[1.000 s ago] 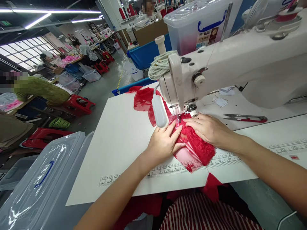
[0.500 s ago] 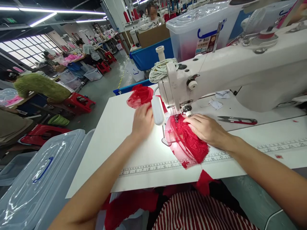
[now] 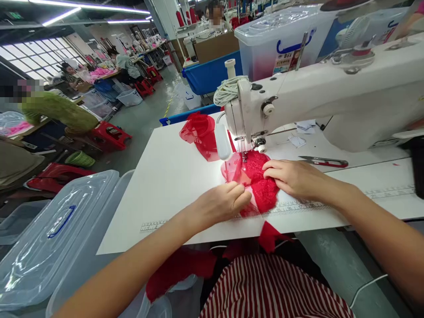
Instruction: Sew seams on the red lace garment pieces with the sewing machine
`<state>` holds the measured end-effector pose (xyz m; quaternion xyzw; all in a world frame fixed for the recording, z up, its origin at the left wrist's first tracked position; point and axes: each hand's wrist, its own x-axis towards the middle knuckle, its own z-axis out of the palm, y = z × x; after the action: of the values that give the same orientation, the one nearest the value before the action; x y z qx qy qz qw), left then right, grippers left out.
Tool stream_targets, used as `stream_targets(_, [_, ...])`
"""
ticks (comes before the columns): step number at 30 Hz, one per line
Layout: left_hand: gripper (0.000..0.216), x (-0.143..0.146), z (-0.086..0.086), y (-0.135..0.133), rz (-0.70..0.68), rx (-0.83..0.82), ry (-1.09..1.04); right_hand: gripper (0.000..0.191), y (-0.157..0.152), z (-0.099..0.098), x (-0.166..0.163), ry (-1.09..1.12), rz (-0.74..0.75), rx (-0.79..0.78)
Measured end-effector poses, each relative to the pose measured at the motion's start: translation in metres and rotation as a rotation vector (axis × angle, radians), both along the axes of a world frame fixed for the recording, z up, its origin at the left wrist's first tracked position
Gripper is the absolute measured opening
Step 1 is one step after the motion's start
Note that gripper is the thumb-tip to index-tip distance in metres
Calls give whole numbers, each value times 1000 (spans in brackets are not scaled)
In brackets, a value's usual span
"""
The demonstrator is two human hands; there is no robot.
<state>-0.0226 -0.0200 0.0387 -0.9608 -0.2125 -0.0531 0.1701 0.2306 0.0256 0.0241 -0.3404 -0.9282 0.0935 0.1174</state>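
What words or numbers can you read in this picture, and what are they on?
"Box": on the label of the clear storage bin behind the sewing machine; its smaller print is too small to read.
Ruler printed on the white table: numbers too small to read surely.
Green sign by the ceiling: blurred.

Red/wht striped top [image 3: 274, 291], arms [image 3: 149, 256] bare

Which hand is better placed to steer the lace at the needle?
Right, probably. The right hand lies flat on the lace close to the needle; the left hand pinches its near edge, farther back.
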Motion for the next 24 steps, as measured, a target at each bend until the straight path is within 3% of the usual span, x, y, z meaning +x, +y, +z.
stream_targets(3, [28, 6, -11, 3, 84, 76, -94, 27, -4, 4, 9, -37, 18, -27])
stream_targets(8, [27, 19, -25, 1, 285, -172, -368, 38, -10, 6, 10, -66, 39, 23])
stream_targets(11, [27, 21, -21, -1, 282, -164, -363, 47, -8, 3, -1, 11, 33, 79])
stream_targets(15, [24, 19, -17, -2, 244, -66, -276, 25, 5, -5, -18, 67, 1, 92])
stream_targets(19, [24, 15, -27, 0, 312, 12, -292, 19, 12, -17, -24, 187, 4, 105])
stream_targets(22, [30, 11, -35, 7, 335, -50, -358, 18, 10, -22, -21, 257, 53, 90])
stream_targets(24, [25, 8, -35, 15, 259, -145, -387, 15, 7, -23, -19, 267, 71, 71])
